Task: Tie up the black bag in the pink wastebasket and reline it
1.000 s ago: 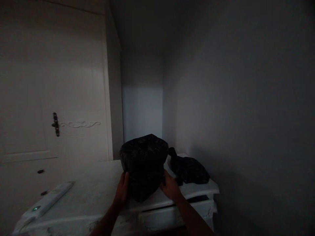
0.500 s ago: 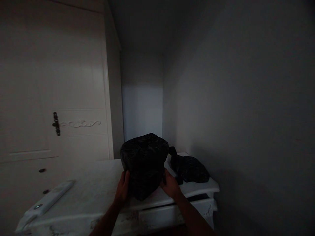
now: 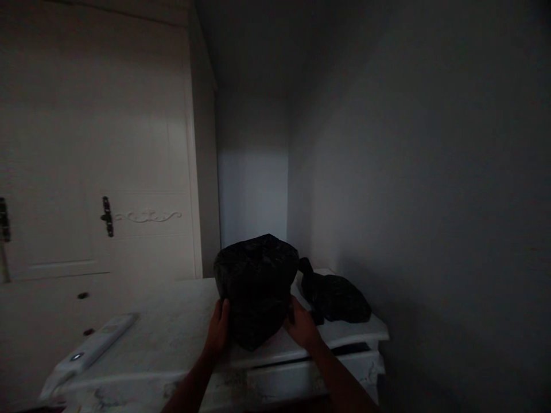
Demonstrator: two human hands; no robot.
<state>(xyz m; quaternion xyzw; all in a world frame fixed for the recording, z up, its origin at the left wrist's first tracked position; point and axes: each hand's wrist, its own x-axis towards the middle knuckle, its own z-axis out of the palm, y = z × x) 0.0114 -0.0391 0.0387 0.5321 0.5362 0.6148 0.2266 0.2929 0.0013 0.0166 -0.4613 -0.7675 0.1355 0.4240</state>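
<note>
A bulky black plastic bag (image 3: 258, 287) is held between my two hands over the front part of a white dresser top (image 3: 163, 327). Against its left side, my left hand (image 3: 218, 328) is closed with the thumb and fingers pressing in. My right hand (image 3: 301, 324) grips the lower right side, its fingertips partly hidden behind the bag. What the bag contains is covered. Just to the right, a second, flatter black plastic bag (image 3: 338, 295) with a twisted neck lies on the dresser top, apart from my grip.
On the dresser's left edge lies a long white power strip-like object (image 3: 97, 347), too dark to identify surely. A white wardrobe (image 3: 148, 143) with dark handles stands at the left. A grey wall (image 3: 408, 201) runs along the right. Below the top, a dresser drawer (image 3: 293, 378) sits slightly open.
The whole view has shifted slightly, so everything appears a little farther right. My hands keep the same hold on the bag, and the other bag has not moved on the dresser.
</note>
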